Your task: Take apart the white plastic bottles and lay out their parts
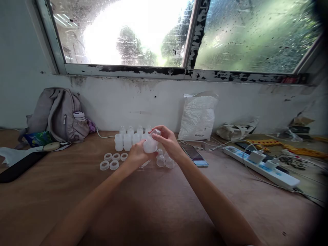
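Note:
My left hand (137,153) is wrapped around the body of a small translucent baby bottle (150,146), tilted above the table. With its fingers closed, my right hand (165,138) grips the clear cap (155,133) at the bottle's top. Behind my hands, white bottles (127,141) stand in rows, the back ones with clear tops. Several white screw rings (114,165) lie flat to the left of my left hand. Clear domed caps (161,161) stand grouped beneath my right hand, partly hidden. A small clear piece (145,164) lies below the held bottle.
A phone (195,155) and a white power strip (261,167) with plugs and cables lie to the right. Against the wall stands a white plastic bag (197,116). At the left are a grey backpack (57,116) and a black flat object (22,167) on the brown table (164,212).

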### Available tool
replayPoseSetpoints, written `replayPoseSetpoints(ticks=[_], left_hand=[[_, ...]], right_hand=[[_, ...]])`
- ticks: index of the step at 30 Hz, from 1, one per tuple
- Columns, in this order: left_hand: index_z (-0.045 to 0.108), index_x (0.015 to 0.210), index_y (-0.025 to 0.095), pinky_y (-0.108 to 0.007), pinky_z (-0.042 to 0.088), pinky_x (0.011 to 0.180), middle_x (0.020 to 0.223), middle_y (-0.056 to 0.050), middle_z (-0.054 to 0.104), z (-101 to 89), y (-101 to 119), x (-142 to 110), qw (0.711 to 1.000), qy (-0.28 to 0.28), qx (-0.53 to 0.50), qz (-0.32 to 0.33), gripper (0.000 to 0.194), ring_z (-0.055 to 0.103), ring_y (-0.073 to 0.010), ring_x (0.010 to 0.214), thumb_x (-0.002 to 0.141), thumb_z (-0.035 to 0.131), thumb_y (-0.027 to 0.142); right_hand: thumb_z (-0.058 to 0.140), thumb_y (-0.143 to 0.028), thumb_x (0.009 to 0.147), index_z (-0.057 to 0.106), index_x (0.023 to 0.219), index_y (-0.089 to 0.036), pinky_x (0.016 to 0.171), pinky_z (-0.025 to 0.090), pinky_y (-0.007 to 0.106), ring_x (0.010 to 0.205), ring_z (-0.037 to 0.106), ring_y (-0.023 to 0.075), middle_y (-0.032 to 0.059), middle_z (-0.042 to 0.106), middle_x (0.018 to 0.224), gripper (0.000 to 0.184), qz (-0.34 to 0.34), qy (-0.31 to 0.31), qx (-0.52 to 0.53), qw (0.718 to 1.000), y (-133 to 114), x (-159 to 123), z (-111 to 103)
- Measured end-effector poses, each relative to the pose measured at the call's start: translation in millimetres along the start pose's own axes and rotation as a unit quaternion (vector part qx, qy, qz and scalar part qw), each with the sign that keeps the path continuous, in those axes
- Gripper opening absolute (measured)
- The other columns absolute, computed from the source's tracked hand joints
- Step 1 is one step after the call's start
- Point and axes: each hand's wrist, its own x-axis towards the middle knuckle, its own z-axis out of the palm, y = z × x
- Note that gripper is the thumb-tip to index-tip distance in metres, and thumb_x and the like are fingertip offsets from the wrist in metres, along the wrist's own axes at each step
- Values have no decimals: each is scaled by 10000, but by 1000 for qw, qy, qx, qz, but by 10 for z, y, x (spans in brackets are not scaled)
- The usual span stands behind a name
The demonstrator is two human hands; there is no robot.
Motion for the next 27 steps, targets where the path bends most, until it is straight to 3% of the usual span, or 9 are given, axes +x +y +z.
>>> replayPoseSetpoints(ticks=[4,7,16,19,27], left_hand=[[517,866,175,-234,348,517,696,10,556,200,-126,-51,999,-7,-44,-5,338,502,-138,596,565,650,252],[510,766,151,-213,332,496,658,25,517,307,-158,-89,988,-52,-144,-7,254,454,-101,566,545,634,176],[476,645,159,-212,346,446,561,26,511,336,-202,-165,923,-156,-345,-68,140,464,-97,494,551,543,79],[484,672,158,-217,361,440,558,25,523,347,-238,-198,870,-220,-433,-89,127,481,-100,465,569,512,89],[490,759,144,-236,378,480,559,35,461,339,-248,-271,678,-366,-621,-143,275,471,-88,468,485,495,165]], right_hand=[[650,-372,638,543,790,-178,517,424,227,568,548,123,-10,569,615,268,57,23,30,998,201,13,64],[648,-387,630,506,762,-187,423,390,207,439,503,106,-51,505,492,279,58,76,52,994,328,7,115],[605,-372,679,466,869,-212,383,375,193,410,520,113,-74,497,460,284,66,80,95,990,405,-31,158],[609,-367,671,466,885,-208,411,408,210,410,522,112,-76,491,459,303,80,64,109,989,390,-31,157],[621,-318,664,473,861,-231,470,440,230,401,516,108,-92,471,430,261,98,16,178,979,326,-46,196]])
